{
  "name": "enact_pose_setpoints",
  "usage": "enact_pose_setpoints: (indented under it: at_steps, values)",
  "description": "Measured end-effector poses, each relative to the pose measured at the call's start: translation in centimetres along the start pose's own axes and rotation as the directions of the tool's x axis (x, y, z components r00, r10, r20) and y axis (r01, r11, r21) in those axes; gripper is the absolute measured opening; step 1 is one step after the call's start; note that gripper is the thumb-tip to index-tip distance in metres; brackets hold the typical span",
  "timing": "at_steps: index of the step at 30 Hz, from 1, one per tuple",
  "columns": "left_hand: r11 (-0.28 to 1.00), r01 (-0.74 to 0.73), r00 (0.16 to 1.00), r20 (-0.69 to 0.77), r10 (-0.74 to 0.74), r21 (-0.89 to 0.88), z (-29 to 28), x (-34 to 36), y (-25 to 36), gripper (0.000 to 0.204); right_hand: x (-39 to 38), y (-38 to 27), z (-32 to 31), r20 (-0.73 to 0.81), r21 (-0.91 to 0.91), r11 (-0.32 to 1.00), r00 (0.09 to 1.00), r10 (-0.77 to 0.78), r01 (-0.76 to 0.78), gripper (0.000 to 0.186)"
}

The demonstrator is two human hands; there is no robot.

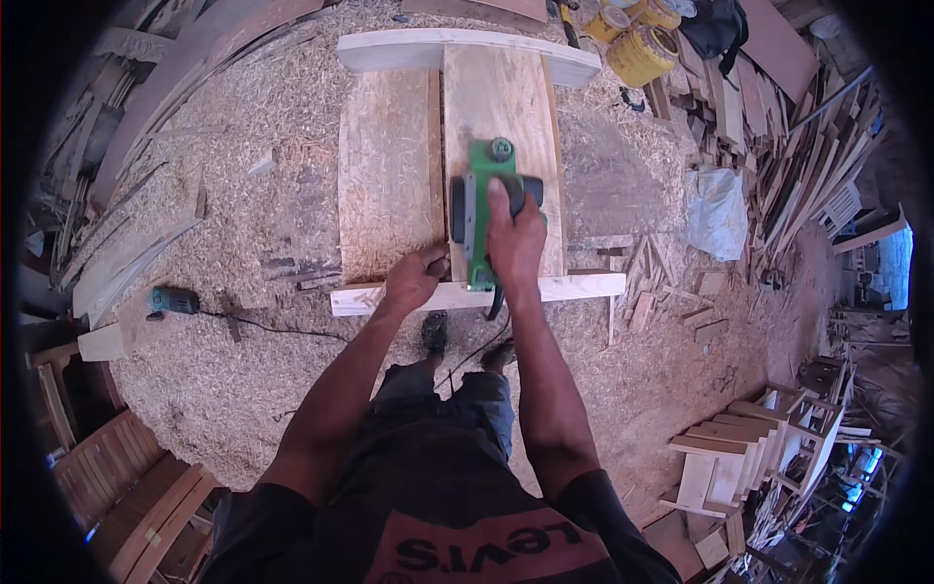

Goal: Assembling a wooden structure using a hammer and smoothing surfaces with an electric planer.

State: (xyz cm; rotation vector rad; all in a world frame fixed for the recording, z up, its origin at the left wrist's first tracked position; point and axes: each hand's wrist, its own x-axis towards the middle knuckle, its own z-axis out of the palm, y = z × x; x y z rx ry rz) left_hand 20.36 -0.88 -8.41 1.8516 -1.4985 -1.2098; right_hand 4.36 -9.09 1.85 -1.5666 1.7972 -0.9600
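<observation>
A green electric planer point(479, 226) lies on the right-hand wooden board point(496, 97), lengthwise along it near my end. My right hand point(516, 238) is wrapped round its black handle, thumb on top. At the near left corner of that board, my left hand point(416, 277) is closed with curled fingers against the board's edge; part of its grip is hidden. Left of the planed board is a second wide board point(389, 165), strewn with shavings. A pale crosspiece point(574, 287) runs across the near ends, and another crosspiece point(389, 51) across the far ends.
Wood shavings cover the floor. Another power tool point(173, 300) lies at left, its cord trailing toward my feet. Yellow buckets point(642, 54) stand at far right, above a white sack point(717, 214) and piled timber point(808, 165). Wooden frames point(730, 453) are stacked at lower right.
</observation>
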Motion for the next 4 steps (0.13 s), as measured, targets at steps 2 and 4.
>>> enact_pose_setpoints:
  at_steps: [2,4]
  values:
    - [0.981,0.002,1.000,0.014,0.000,-0.192,0.7,1.7,-5.6,0.032,0.4,-1.4,0.7,0.052,0.091,0.995,0.998,-0.038,0.033,0.064]
    - [0.715,0.217,0.953,0.302,-0.009,-0.665,-0.1,2.1,-5.3,0.041,-1.7,-0.4,-0.3,0.136,0.191,0.976,0.988,0.078,-0.103,0.061]
